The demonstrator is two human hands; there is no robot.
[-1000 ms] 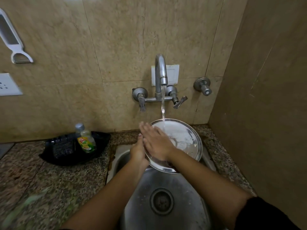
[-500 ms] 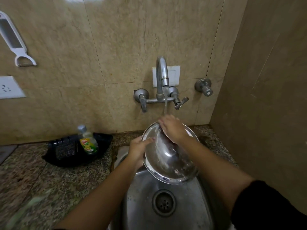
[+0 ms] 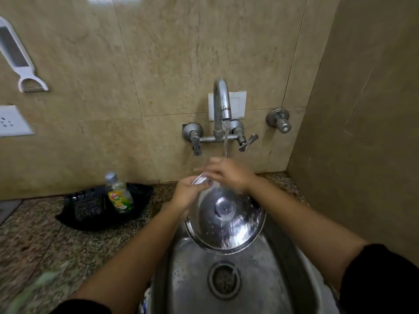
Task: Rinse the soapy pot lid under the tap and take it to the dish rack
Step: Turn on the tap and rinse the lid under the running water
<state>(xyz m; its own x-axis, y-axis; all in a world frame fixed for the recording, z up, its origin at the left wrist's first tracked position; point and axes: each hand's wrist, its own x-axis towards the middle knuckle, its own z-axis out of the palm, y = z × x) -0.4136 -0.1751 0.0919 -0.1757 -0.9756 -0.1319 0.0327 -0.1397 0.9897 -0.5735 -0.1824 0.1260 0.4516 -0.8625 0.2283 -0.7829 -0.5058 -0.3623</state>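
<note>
Round, shiny steel pot lid (image 3: pixel 223 219) tilted over the steel sink basin (image 3: pixel 260 282), underside and centre rivet facing the camera, water sheeting down it. Upper rim at 12 o'clock up among the fingers, lower rim at 6 o'clock just above the round drain (image 3: pixel 224 280). Left hand (image 3: pixel 187 193) at the lid's 10 o'clock, fingers curled round the rim and gripping it. Right hand (image 3: pixel 227 172) at 12 o'clock, fingers bent over the top edge, wet under the stream; grip there cannot be told. Curved chrome tap (image 3: pixel 221 105) straight above, running. At 9 o'clock on the speckled granite counter (image 3: pixel 40 243), green dish-soap bottle (image 3: pixel 119 193) in a black tray (image 3: pixel 90 207). White peeler (image 3: pixel 20 62) hanging on the beige tiled wall at 10 o'clock.
</note>
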